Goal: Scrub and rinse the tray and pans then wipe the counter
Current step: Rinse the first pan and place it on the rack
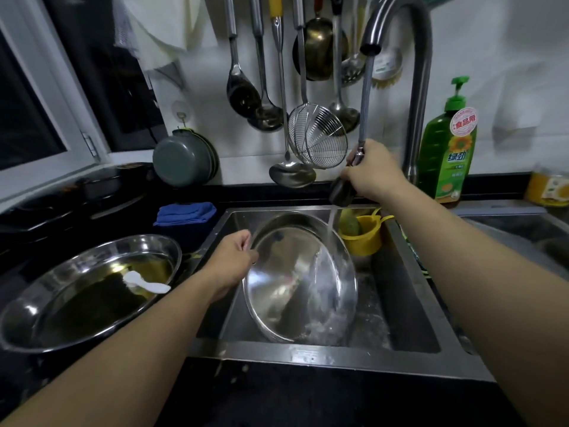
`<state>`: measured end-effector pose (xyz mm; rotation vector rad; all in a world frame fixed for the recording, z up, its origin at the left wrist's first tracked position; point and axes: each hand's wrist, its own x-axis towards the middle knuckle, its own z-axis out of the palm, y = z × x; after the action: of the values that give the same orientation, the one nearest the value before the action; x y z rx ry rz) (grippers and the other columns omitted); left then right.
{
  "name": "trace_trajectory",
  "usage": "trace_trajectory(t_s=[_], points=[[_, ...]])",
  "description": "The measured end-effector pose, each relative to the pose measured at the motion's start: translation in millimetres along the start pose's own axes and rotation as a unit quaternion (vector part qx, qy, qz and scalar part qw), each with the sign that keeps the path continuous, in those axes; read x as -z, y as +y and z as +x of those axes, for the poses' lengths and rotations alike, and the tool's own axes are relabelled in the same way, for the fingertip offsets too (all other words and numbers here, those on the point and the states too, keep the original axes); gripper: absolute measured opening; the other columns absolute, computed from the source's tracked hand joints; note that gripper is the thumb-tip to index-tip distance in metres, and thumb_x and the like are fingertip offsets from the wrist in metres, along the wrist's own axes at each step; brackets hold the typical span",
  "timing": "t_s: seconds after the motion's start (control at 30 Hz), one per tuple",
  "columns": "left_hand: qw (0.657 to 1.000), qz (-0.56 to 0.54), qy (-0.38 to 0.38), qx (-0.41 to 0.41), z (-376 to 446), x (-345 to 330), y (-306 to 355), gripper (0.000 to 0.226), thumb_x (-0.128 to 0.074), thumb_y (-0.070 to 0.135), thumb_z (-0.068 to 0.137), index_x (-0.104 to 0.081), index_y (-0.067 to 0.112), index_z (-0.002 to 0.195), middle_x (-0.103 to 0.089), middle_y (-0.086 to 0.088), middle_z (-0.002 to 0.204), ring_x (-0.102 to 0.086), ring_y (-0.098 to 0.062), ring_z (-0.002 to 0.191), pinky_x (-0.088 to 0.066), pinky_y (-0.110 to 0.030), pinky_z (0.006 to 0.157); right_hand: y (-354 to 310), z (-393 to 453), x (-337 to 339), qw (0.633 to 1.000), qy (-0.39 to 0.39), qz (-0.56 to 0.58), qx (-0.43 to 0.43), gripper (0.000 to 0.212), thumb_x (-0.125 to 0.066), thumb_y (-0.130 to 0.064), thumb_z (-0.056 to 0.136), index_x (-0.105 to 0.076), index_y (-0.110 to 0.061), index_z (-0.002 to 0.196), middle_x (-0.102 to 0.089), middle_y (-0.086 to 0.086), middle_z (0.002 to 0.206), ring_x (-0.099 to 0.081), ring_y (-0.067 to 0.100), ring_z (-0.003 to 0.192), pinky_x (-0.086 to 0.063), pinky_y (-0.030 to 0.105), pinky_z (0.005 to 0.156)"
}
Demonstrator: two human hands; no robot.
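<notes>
1. While water runs, we tilt a round steel pan [300,278] inside the sink [412,272], our left hand [235,257] curled over its left rim.
2. Our right hand [374,171] wraps around the pull-out spray head [341,191], aiming the stream at the pan.
3. On the dark counter [277,402] to the left sits a second pan [89,291] holding oily liquid.
4. Behind it lies a blue cloth [184,213].

A dark counter [277,396] wraps round a steel sink [308,354] set into it. To the left of the sink sits a wide steel pan [46,303] — yellowish liquid pooled inside. Behind it, at the sink's back-left corner, lies a folded blue cloth [184,213]. At the back right stands a green dish soap bottle [446,149] — upright, beside the tap's base.
</notes>
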<state>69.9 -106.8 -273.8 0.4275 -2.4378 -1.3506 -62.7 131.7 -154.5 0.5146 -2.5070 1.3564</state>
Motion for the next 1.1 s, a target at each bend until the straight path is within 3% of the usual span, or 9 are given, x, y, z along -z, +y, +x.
trace_trajectory(t_s=[0.07, 0.17, 0.33, 0.4, 0.47, 0.57, 0.8, 0.97, 1.1], points=[[0.999, 0.045, -0.011, -0.027, -2.8, -0.3, 5.6, 0.033, -0.061, -0.006, 0.087, -0.046, 0.016, 0.069, -0.049, 0.001, 0.065, -0.047, -0.014, 0.061, -0.040, -0.029, 0.057, -4.6, 1.7, -11.1, 0.999, 0.000, 0.047, 0.000, 0.024, -0.077, -0.016, 0.086, -0.055, -0.019, 0.096, -0.057, -0.005, 0.087, -0.058, 0.021, 0.094, -0.048, 0.031, 0.079], [0.986, 0.134, -0.030, -0.093, -4.2, 0.2, 19.2, 0.032, -0.063, 0.003, 0.093, -0.053, 0.024, 0.070, -0.058, 0.008, 0.069, -0.057, -0.010, 0.067, -0.046, -0.026, 0.060, -11.8, 1.2, -19.5, 0.994, -0.023, 0.109, -0.011, 0.027, -0.080, -0.018, 0.082, -0.055, -0.025, 0.086, -0.062, -0.004, 0.088, -0.064, 0.022, 0.094, -0.058, 0.044, 0.085], [0.920, 0.313, -0.021, -0.235, 11.6, 20.4, 50.0, 0.030, -0.057, 0.012, 0.097, -0.051, 0.037, 0.080, -0.059, 0.009, 0.084, -0.059, -0.009, 0.078, -0.049, -0.033, 0.067, -10.4, -1.3, 1.8, 0.993, -0.080, 0.080, -0.029, 0.024, -0.075, -0.005, 0.083, -0.057, -0.016, 0.096, -0.062, 0.002, 0.092, -0.066, 0.025, 0.093, -0.059, 0.048, 0.084], [0.867, 0.403, -0.005, -0.293, 17.9, 29.3, 61.4, 0.019, -0.056, 0.012, 0.097, -0.054, 0.030, 0.092, -0.056, 0.008, 0.090, -0.058, -0.016, 0.083, -0.050, -0.037, 0.068, -6.1, -2.0, 17.6, 0.996, -0.083, 0.013, -0.026, 0.024, -0.075, -0.009, 0.084, -0.059, -0.015, 0.102, -0.063, 0.005, 0.095, -0.066, 0.027, 0.093, -0.060, 0.042, 0.076], [0.775, 0.493, 0.032, -0.394, 23.0, 37.0, 69.8, 0.016, -0.062, 0.008, 0.092, -0.056, 0.022, 0.099, -0.053, 0.003, 0.090, -0.055, -0.021, 0.081, -0.049, -0.041, 0.063, -4.2, -5.0, 31.0, 0.996, -0.078, -0.030, -0.025, 0.022, -0.076, -0.010, 0.085, -0.058, -0.018, 0.096, -0.062, 0.005, 0.093, -0.064, 0.025, 0.086, -0.057, 0.035, 0.062], [0.688, 0.549, 0.069, -0.469, 26.7, 47.5, 73.8, 0.023, -0.066, 0.004, 0.082, -0.061, 0.015, 0.102, -0.053, -0.004, 0.089, -0.055, -0.028, 0.077, -0.045, -0.041, 0.052, -5.3, -9.0, 40.0, 0.994, -0.104, -0.014, -0.032, 0.023, -0.075, -0.006, 0.085, -0.056, -0.019, 0.089, -0.063, 0.009, 0.094, -0.068, 0.030, 0.086, -0.062, 0.049, 0.065], [0.658, 0.627, 0.063, -0.413, 40.2, 43.2, 46.6, 0.017, -0.073, 0.014, 0.088, -0.065, 0.013, 0.103, -0.066, -0.004, 0.094, -0.066, -0.024, 0.082, -0.052, -0.040, 0.053, -15.7, -22.9, 39.7, 0.981, -0.164, 0.090, -0.051, 0.020, -0.073, -0.004, 0.087, -0.058, -0.013, 0.098, -0.066, 0.014, 0.099, -0.071, 0.032, 0.089, -0.063, 0.045, 0.061], [0.651, 0.593, 0.060, -0.469, 39.0, 36.9, 32.2, 0.037, -0.080, 0.013, 0.085, -0.070, 0.005, 0.120, -0.074, -0.012, 0.115, -0.072, -0.029, 0.108, -0.060, -0.038, 0.079, -29.1, -33.5, 25.0, 0.955, -0.203, 0.206, -0.059, 0.020, -0.069, -0.003, 0.090, -0.054, -0.013, 0.099, -0.064, 0.015, 0.096, -0.073, 0.035, 0.094, -0.062, 0.054, 0.073], [0.638, 0.554, 0.051, -0.532, 43.2, 23.1, 33.9, 0.042, -0.074, 0.007, 0.086, -0.069, 0.003, 0.128, -0.070, -0.015, 0.127, -0.068, -0.031, 0.119, -0.053, -0.038, 0.100, -37.3, -30.9, 5.5, 0.954, -0.173, 0.238, -0.057, 0.023, -0.072, -0.005, 0.088, -0.053, -0.015, 0.093, -0.060, 0.010, 0.086, -0.067, 0.025, 0.075, -0.062, 0.044, 0.056]])
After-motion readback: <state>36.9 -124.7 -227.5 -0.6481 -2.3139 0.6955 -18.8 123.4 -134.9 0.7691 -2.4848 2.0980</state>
